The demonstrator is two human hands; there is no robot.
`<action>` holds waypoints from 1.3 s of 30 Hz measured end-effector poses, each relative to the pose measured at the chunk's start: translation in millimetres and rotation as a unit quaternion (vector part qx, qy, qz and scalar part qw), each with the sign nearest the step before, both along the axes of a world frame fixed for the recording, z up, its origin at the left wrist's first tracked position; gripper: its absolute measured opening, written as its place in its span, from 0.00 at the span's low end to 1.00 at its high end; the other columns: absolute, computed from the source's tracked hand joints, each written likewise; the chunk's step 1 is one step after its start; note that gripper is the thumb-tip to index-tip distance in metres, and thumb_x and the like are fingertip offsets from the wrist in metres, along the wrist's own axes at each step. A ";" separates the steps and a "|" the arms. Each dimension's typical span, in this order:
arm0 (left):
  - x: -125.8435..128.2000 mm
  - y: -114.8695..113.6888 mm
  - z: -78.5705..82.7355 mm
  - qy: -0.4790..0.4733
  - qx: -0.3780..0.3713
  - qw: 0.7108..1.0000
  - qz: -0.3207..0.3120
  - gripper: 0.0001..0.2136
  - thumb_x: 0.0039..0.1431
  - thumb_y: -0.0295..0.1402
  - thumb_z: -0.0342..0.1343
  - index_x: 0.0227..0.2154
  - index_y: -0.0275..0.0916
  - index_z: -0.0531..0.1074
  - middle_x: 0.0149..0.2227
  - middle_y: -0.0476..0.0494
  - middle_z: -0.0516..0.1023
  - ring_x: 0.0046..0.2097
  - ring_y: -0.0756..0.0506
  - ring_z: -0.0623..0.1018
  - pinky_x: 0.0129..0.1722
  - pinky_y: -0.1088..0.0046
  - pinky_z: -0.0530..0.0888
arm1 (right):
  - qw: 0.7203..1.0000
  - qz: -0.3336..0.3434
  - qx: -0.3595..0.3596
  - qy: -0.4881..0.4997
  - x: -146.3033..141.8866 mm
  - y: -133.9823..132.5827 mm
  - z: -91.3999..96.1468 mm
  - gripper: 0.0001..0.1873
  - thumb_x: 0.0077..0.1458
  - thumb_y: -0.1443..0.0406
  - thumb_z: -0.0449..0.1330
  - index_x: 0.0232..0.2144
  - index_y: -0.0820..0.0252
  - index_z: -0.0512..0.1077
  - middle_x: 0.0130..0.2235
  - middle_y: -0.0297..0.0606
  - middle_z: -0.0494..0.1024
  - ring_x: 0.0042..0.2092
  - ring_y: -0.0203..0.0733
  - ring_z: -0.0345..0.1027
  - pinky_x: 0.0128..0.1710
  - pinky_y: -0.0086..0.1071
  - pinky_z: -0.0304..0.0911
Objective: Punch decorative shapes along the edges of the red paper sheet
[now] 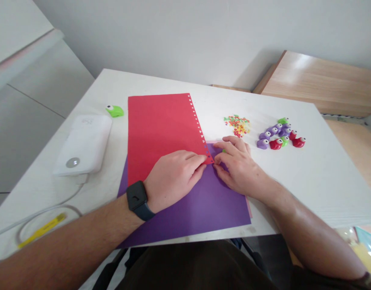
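A: What's on the white table (324,181)?
B: Purple paper (209,205) under red paper (158,129), its punched edge (197,125) on the right.
A: Grips?
B: Left hand (173,179) pinches the red corner, narrow. Right hand (238,167) is narrow beside it, small green piece (224,150) at the fingers, hold unclear.

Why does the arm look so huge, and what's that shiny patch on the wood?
In the head view, the wide lens makes the left forearm look stretched and big near the bottom edge; the wooden board shows pale glare from bright light.
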State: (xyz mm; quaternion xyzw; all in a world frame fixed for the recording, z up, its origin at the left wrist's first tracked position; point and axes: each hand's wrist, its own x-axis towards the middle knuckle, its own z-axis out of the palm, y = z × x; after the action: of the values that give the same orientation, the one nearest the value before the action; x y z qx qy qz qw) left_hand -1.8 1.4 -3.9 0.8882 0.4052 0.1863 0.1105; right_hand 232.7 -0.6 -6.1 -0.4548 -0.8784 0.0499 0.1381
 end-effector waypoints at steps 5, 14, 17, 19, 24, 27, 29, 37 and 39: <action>0.3 0.3 0.4 -0.002 -0.002 1.000 0.000 0.10 0.74 0.33 0.52 0.46 0.39 0.78 0.42 0.43 0.84 0.43 0.42 0.82 0.46 0.62 0.77 | 1.000 0.002 0.011 0.007 -1.4 0.3 -1.4 0.04 0.64 0.67 0.61 0.36 0.57 0.76 0.59 0.46 0.76 0.66 0.63 0.57 0.61 0.61 0.60; -0.6 -0.4 1.1 -0.005 -0.005 1.000 0.000 0.10 0.74 0.34 0.52 0.47 0.39 0.78 0.42 0.44 0.84 0.43 0.42 0.82 0.46 0.62 0.77 | 0.996 -0.037 0.057 0.058 7.2 4.1 9.7 0.03 0.61 0.68 0.63 0.35 0.56 0.77 0.57 0.45 0.79 0.65 0.61 0.60 0.63 0.58 0.59; -0.7 -0.3 1.0 -0.004 -0.002 1.000 0.000 0.10 0.74 0.34 0.52 0.47 0.39 0.78 0.41 0.45 0.84 0.43 0.42 0.82 0.45 0.62 0.77 | 0.997 -0.036 0.046 0.045 8.2 3.0 10.8 0.04 0.63 0.66 0.63 0.35 0.55 0.79 0.57 0.44 0.78 0.65 0.62 0.59 0.63 0.59 0.58; -0.4 -0.2 0.5 -0.002 0.000 1.000 0.001 0.10 0.74 0.34 0.52 0.46 0.40 0.78 0.41 0.45 0.83 0.43 0.42 0.82 0.45 0.62 0.77 | 0.998 -0.034 0.032 0.031 7.6 1.7 10.1 0.03 0.62 0.65 0.65 0.36 0.55 0.80 0.59 0.44 0.77 0.66 0.63 0.58 0.63 0.61 0.58; 0.5 0.1 -0.8 -0.001 0.003 1.000 0.002 0.10 0.74 0.34 0.52 0.46 0.40 0.78 0.42 0.45 0.83 0.43 0.42 0.82 0.44 0.62 0.77 | 1.000 -0.028 0.010 0.012 4.5 -1.4 7.2 0.04 0.61 0.62 0.67 0.35 0.54 0.80 0.60 0.43 0.76 0.66 0.65 0.57 0.63 0.63 0.57; 0.5 0.0 -0.4 0.000 0.000 1.000 0.003 0.09 0.74 0.34 0.52 0.46 0.40 0.77 0.42 0.45 0.84 0.43 0.42 0.82 0.45 0.63 0.76 | 0.999 -0.030 0.002 0.012 3.5 -1.8 5.4 0.03 0.61 0.63 0.67 0.34 0.54 0.81 0.60 0.42 0.76 0.66 0.64 0.57 0.64 0.63 0.56; 0.3 -0.2 0.1 0.000 0.000 1.000 0.002 0.09 0.74 0.34 0.52 0.46 0.40 0.77 0.42 0.45 0.84 0.44 0.42 0.82 0.46 0.64 0.76 | 0.999 -0.033 -0.002 0.013 3.3 -1.4 4.3 0.03 0.61 0.63 0.66 0.34 0.54 0.81 0.60 0.41 0.76 0.66 0.64 0.56 0.64 0.63 0.56; -0.3 -0.6 0.7 -0.001 0.009 1.000 0.001 0.09 0.74 0.34 0.53 0.45 0.40 0.77 0.41 0.45 0.84 0.43 0.42 0.82 0.44 0.64 0.76 | 1.000 -0.022 -0.004 0.008 2.6 0.0 1.9 0.04 0.62 0.65 0.64 0.34 0.55 0.79 0.61 0.41 0.75 0.67 0.63 0.55 0.64 0.61 0.58; -0.3 -0.6 0.6 -0.003 0.011 1.000 0.001 0.09 0.74 0.34 0.53 0.45 0.40 0.78 0.41 0.45 0.84 0.43 0.42 0.82 0.45 0.64 0.76 | 1.000 -0.018 -0.002 0.007 1.7 -0.4 1.3 0.03 0.62 0.65 0.64 0.34 0.55 0.78 0.61 0.42 0.75 0.67 0.64 0.56 0.64 0.62 0.58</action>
State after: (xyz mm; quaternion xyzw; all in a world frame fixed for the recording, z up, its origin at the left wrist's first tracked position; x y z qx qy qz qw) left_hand -2.1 0.8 -3.3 0.8886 0.4033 0.1934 0.1017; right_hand 234.4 -0.9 -4.8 -0.4706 -0.8690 0.0524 0.1438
